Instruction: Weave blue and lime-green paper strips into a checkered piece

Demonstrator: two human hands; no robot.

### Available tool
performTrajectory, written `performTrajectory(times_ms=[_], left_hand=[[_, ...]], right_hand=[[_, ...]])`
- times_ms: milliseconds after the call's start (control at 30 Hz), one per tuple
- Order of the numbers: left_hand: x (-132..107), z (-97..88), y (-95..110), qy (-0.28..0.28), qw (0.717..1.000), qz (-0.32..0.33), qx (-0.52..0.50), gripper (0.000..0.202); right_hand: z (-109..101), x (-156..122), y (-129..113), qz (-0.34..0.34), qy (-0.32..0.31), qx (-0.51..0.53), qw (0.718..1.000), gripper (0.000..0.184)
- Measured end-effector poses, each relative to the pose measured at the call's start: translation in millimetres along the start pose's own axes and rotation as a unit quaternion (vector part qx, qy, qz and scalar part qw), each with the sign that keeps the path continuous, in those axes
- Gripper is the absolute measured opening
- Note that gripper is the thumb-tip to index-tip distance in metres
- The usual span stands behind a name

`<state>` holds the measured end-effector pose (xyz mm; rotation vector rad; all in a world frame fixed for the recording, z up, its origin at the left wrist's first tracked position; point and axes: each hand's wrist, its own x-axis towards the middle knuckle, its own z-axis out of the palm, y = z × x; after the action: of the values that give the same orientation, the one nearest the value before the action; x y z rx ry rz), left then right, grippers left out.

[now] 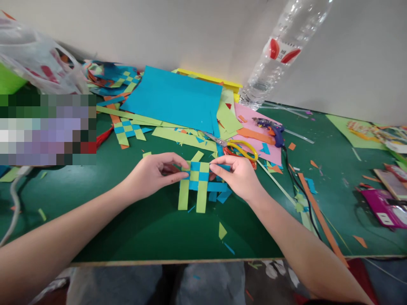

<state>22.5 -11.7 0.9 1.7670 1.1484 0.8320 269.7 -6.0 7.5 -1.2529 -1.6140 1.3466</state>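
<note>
A small woven paper piece (195, 173) of blue and light green strips is held up in the middle, its loose green ends hanging down. My left hand (155, 171) pinches its left edge between thumb and fingers. At the upper right edge my right hand (237, 173) has thumb and forefinger closed on it. Blue strips stick out to the right, partly behind my right hand. Just beyond that hand lie scissors with yellow handles (243, 149). Beneath and behind the woven piece are more paper scraps, partly hidden.
A large blue sheet (178, 97) lies on the green table (133, 237). Behind it stands a tilted clear bottle (280, 53). A purple glue gun (270, 130) with a black cord rests at right, near a magenta device (383, 205). A plastic bag (41, 59) is at back left.
</note>
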Motion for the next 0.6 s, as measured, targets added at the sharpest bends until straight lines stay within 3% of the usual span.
performTrajectory(times_ms=[267,433,600], left_hand=[[-1.1,0.1,0.5,-0.012,1.000,-0.021,0.002,0.014],[-1.0,2.2,0.0,-0.045,0.999,-0.030,0.009,0.015],[-0.3,4.4,0.3,-0.067,0.997,-0.023,0.005,0.020]], right_hand=[[-1.7,-1.3,-5.2,-0.015,-0.013,-0.050,0.999,0.028],[3.6,-5.2,-5.8,-0.079,0.000,-0.102,0.992,0.020],[6.1,-4.9,-4.2,-0.082,-0.027,-0.132,0.988,0.013]])
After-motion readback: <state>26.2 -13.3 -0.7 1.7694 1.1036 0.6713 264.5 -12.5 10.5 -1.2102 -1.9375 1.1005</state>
